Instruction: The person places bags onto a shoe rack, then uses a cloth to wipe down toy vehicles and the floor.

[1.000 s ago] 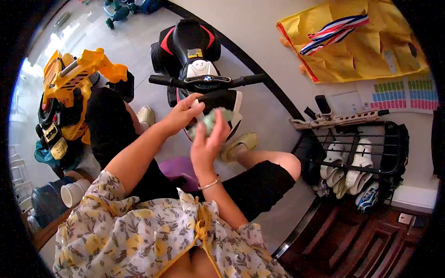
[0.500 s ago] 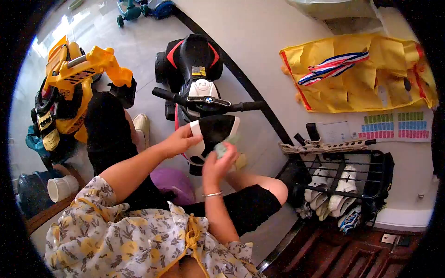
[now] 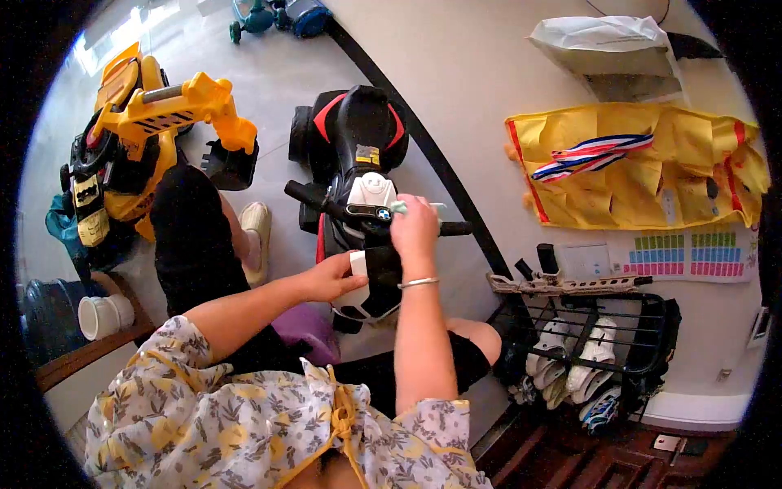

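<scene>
A black, white and red ride-on toy motorbike stands on the floor in front of me. My left hand grips the left edge of its black and white front panel, the thumb lying on top. In my right hand, closed over the handlebar just right of the round badge, is a pale green cloth. Only bits of the cloth stick out past my fingers, and the bar beneath them is hidden.
To the left stands a yellow toy excavator. A purple rounded object sits by my legs. A black wire rack with shoes is on the right, below a yellow pocket organizer. A white pot is at lower left.
My right hand has moved up with the cloth, from the front panel to the handlebar. My left hand stays at the panel's left edge. The whole view has shifted slightly.
</scene>
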Tool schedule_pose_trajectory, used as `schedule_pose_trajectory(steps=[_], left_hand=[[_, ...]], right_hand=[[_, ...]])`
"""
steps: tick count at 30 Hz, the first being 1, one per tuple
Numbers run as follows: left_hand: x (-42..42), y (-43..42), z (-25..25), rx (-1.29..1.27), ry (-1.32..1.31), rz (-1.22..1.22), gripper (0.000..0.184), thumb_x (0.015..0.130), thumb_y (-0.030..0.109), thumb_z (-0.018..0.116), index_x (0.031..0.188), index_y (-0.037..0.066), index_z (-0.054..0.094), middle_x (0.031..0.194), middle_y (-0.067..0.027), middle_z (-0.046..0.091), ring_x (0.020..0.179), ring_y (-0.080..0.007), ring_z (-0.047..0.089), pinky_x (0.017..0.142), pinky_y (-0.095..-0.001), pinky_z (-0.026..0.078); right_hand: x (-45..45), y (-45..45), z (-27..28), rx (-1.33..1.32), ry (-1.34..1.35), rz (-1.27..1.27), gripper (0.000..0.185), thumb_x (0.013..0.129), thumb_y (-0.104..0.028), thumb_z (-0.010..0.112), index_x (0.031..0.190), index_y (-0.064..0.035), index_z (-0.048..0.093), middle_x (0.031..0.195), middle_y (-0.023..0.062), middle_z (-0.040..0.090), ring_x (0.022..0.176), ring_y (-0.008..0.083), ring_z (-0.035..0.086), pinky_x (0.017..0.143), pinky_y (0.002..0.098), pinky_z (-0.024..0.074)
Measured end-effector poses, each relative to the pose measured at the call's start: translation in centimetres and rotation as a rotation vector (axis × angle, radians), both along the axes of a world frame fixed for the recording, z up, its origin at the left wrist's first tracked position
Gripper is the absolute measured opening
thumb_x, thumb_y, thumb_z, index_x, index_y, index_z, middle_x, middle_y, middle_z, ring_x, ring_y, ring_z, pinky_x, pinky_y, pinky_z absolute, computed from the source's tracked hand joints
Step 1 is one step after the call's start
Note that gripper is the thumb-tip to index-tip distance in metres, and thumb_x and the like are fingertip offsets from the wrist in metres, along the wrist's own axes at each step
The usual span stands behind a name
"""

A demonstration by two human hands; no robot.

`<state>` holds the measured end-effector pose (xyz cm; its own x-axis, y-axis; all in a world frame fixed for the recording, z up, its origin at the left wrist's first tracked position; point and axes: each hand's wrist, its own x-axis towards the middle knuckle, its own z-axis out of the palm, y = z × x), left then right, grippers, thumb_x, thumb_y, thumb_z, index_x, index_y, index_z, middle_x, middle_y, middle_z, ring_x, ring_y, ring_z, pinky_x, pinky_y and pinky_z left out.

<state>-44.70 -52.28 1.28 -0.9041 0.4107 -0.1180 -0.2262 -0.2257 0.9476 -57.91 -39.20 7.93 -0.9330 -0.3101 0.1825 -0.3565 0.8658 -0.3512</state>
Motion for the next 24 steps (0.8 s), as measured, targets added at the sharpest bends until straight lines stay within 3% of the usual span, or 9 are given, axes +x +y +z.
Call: schedule_pose_trajectory(steps=[4, 6, 9, 12, 16, 19, 20, 22, 24], left_hand=[[0.0, 0.3, -1.2, -0.007, 0.082, 0.029, 0.038, 0.09, 0.017, 0.057, 0.123, 0.002, 0.045, 0.113, -0.009, 0.059, 0.102, -0.0185, 0.055, 0.091, -0.0348, 0.043], [-0.3, 0.0, -0.7, -0.04, 0.147, 0.079, 0.039, 0.088, 0.015, 0.058, 0.122, 0.0, 0.046, 0.113, -0.0128, 0.059, 0.102, -0.0211, 0.056, 0.09, -0.0356, 0.043], [-0.6, -2.2, 2.5, -0.592, 0.238, -0.013, 0.042, 0.08, 0.022, 0.065, 0.112, -0.003, 0.053, 0.096, -0.0206, 0.063, 0.089, -0.0279, 0.062, 0.08, -0.038, 0.047], [-2.6, -5.8, 3.2, -0.652, 0.324, -0.032, 0.032, 0.079, 0.016, 0.063, 0.106, 0.002, 0.055, 0.084, -0.0141, 0.064, 0.075, -0.0288, 0.063, 0.069, -0.0376, 0.049], [-4.4, -9.0, 3.8, -0.753, 0.328, 0.797, 0.016, 0.079, 0.009, 0.057, 0.093, 0.001, 0.059, 0.086, -0.015, 0.063, 0.083, -0.0312, 0.061, 0.072, -0.0363, 0.048], [-5.7, -11.1, 0.6, -1.064, 0.542, 1.095, 0.021, 0.081, 0.007, 0.053, 0.098, -0.001, 0.061, 0.093, -0.0144, 0.063, 0.085, -0.0269, 0.061, 0.074, -0.0332, 0.048], [-5.7, -11.1, -0.1, -1.069, 0.537, 1.099, 0.021, 0.081, 0.007, 0.053, 0.098, -0.001, 0.061, 0.093, -0.0144, 0.063, 0.085, -0.0269, 0.061, 0.074, -0.0332, 0.048], [-6.0, -10.8, -1.7, -0.416, -0.106, 0.846, 0.03, 0.083, 0.006, 0.049, 0.109, -0.001, 0.06, 0.099, -0.0121, 0.064, 0.084, -0.0212, 0.06, 0.073, -0.0303, 0.048], [-6.3, -10.3, -3.6, -0.22, -0.177, 0.901, 0.035, 0.085, 0.007, 0.047, 0.117, -0.001, 0.058, 0.1, -0.0094, 0.064, 0.084, -0.016, 0.058, 0.072, -0.0281, 0.047]], right_hand=[[1.6, -6.0, -0.7, -0.079, -0.208, 0.182, 0.028, 0.073, -0.006, 0.062, 0.1, -0.0069, 0.067, 0.097, 0.0173, 0.063, 0.096, 0.0326, 0.058, 0.085, 0.0414, 0.0458], [2.2, -8.9, -0.5, 0.133, -0.132, 0.349, 0.03, 0.072, -0.007, 0.062, 0.101, -0.0033, 0.066, 0.1, 0.0169, 0.063, 0.098, 0.0317, 0.057, 0.089, 0.0398, 0.044], [2.3, -8.7, -1.2, -0.034, -0.115, 0.475, 0.032, 0.072, -0.008, 0.062, 0.103, -0.0006, 0.065, 0.105, 0.0161, 0.062, 0.096, 0.0338, 0.057, 0.09, 0.0397, 0.0431], [0.9, -5.4, 0.0, -0.06, -0.209, 0.553, 0.029, 0.071, -0.003, 0.061, 0.099, -0.0037, 0.067, 0.098, 0.0179, 0.062, 0.094, 0.0338, 0.058, 0.087, 0.039, 0.0457], [-1.2, 1.0, 1.1, 0.124, -0.119, 0.199, 0.029, 0.068, 0.002, 0.06, 0.094, -0.0051, 0.069, 0.089, 0.0184, 0.062, 0.09, 0.0344, 0.059, 0.082, 0.0399, 0.0473], [-1.3, 4.1, 1.3, 0.119, 0.006, -0.006, 0.025, 0.067, 0.004, 0.061, 0.09, -0.0038, 0.07, 0.089, 0.016, 0.061, 0.085, 0.0344, 0.059, 0.079, 0.0401, 0.0478], [-1.3, 4.5, 0.8, 0.11, 0.007, -0.042, 0.025, 0.067, 0.003, 0.062, 0.09, -0.0035, 0.069, 0.09, 0.0166, 0.061, 0.087, 0.0345, 0.059, 0.08, 0.0398, 0.0475], [-0.5, 3.1, 0.9, 0.091, -0.009, -0.035, 0.023, 0.07, 0.0, 0.063, 0.091, -0.0029, 0.069, 0.092, 0.0179, 0.06, 0.089, 0.0344, 0.058, 0.081, 0.0402, 0.0471], [0.3, 0.6, 1.0, 0.168, 0.021, -0.039, 0.022, 0.072, -0.004, 0.063, 0.093, -0.0023, 0.068, 0.092, 0.0189, 0.06, 0.089, 0.035, 0.058, 0.081, 0.0417, 0.0469]])
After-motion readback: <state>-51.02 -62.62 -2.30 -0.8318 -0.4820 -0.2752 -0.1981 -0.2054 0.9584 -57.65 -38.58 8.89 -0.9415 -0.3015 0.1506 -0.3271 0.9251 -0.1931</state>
